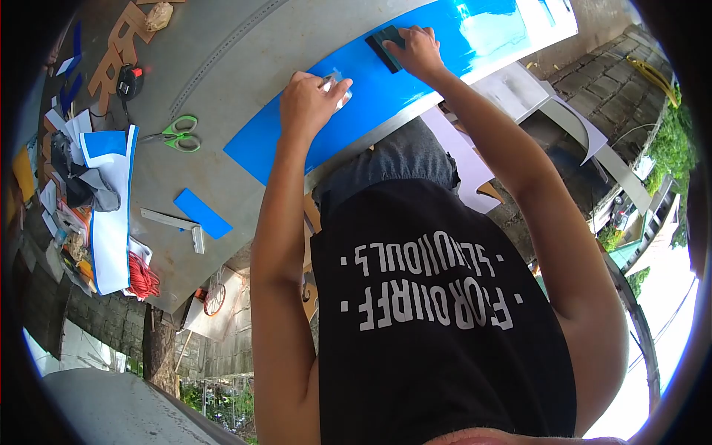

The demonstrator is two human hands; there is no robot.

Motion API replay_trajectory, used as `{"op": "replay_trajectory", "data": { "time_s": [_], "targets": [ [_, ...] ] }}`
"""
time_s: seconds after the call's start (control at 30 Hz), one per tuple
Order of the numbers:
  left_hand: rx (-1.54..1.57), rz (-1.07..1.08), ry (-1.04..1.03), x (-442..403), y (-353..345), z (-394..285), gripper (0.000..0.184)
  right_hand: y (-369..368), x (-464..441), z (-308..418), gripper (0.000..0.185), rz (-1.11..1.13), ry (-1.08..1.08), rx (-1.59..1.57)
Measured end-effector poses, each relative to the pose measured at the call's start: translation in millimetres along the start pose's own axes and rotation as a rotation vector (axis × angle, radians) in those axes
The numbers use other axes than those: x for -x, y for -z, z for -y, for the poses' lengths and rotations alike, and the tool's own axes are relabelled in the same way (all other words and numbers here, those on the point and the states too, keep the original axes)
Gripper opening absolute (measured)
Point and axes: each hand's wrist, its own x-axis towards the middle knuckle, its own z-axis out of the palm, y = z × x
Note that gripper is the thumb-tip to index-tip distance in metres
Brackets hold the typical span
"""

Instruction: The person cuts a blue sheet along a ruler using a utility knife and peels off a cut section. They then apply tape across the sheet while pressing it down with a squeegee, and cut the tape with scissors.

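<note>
A long, glossy blue sheet (363,104) lies across the metal table, its far right end whitened by glare. My right hand (421,53) grips a dark squeegee (386,49), which rests flat on the blue surface. To the left of it, my left hand (308,104) is closed around a small whitish, partly see-through thing (337,87), perhaps crumpled; its kind is unclear. That hand is over the blue sheet, near its left end.
Left on the grey table (245,111) are green-handled scissors (180,133), a tape measure (130,80), a long steel ruler (215,55), a try square (174,225) and a blue strip (202,213). Red cord (143,276) and mixed scraps crowd the table's left edge.
</note>
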Motion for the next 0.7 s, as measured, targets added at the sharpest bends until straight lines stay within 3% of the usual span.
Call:
{"op": "replay_trajectory", "data": {
  "time_s": [0.37,0.47,0.57,0.63,0.7],
  "targets": [
    [0.012,0.039,-0.002,3,4,1,0.062,-5,7,11,0.053,0.000,-0.011,-0.019],
    [0.057,0.039,-0.096,10,8,10,0.059,-23,3,-1,0.044,-0.121,0.063,-0.022],
    [0.094,0.113,-0.172,16,18,17,0.056,-10,7,10,0.052,-0.024,-0.011,-0.019],
    [0.056,0.001,-0.278,16,15,25,0.057,-13,7,8,0.052,-0.041,-0.014,-0.050],
    [0.056,0.069,-0.207,20,19,23,0.057,-14,7,7,0.051,-0.052,-0.008,-0.082]
  ]
}}
